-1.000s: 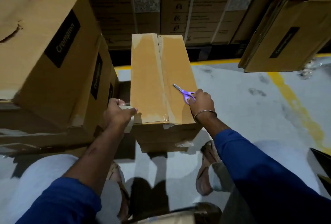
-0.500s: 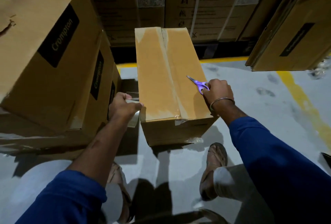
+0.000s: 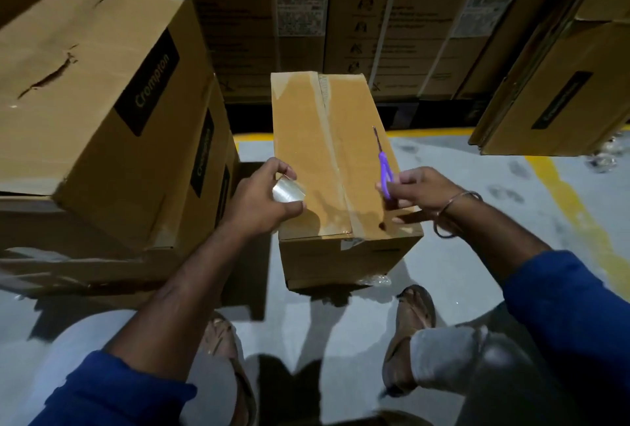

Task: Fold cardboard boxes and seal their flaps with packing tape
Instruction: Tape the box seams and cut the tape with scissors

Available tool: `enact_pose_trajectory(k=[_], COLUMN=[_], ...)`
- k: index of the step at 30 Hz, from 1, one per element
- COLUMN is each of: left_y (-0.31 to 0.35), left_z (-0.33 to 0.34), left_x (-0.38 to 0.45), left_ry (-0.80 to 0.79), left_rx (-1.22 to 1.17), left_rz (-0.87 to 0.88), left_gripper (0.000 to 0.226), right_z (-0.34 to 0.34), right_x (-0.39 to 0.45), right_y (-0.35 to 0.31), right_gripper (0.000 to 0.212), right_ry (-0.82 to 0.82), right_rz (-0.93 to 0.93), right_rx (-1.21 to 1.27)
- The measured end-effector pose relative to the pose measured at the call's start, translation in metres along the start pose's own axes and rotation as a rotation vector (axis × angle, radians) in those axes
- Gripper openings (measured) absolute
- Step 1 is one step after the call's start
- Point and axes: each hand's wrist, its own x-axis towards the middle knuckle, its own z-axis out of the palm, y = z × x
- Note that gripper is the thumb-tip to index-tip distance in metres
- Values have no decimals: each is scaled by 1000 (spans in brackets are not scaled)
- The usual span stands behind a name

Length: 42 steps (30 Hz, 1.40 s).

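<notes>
- Head view: a closed cardboard box (image 3: 335,166) is being kept upright on the grey floor (image 3: 477,221) directly ahead of the person, its top flaps shut and the centre seam already being covered by a strip of tape (image 3: 335,166) running front to back.
- A roll of clear packing tape (image 3: 289,191) is being gripped by the left hand (image 3: 259,200), fingers curled round it, at the near left edge of the box top.
- Purple-handled scissors (image 3: 384,170) are being held by the right hand (image 3: 417,192), blades pointing away over the right flap, while the lower fingers are being rested on the near right edge of the lid.
- The box is being judged stiff and fairly light, its taped surface slick; a hold at the bottom edges or opposite corners is being judged safer than one on the glossy top.
- The tape roll is being judged light and sticky at its free end, best pinched through the core and rim.
- Larger printed cartons (image 3: 102,101) are being stacked just left of the box, and more are being stored behind.
</notes>
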Motion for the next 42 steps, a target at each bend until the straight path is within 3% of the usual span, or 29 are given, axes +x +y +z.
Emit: enact_pose_trajectory(k=[3,5,8,16,29,36,42], left_y=[8,11,15,11,5,10,0], left_z=[2,4,8,16,15,4,-13], left_x=[-2,-2,-1,4,7,13,8], left_ry=[-100,-156,-206,-291,-364,-396,-589], left_rx=[-20,-22,-4,92,110,-165,-164], left_rz=[41,65,92,117,39,-35,-33], left_gripper=[46,48,48,47,56,93,72], right_z=[16,28,44,60,62,47,20], right_x=[-27,-26,-15,7,19,18,16], right_y=[-5,-6,-10,-11,-1,3,26], right_gripper=[40,60,83,41,66,64,56], right_ry=[-272,-314,-239,40,107,172,336], right_rz=[-2,-18,-112,-229,-313,-225,-113], right_rx=[281,376,379,382,285,437,484])
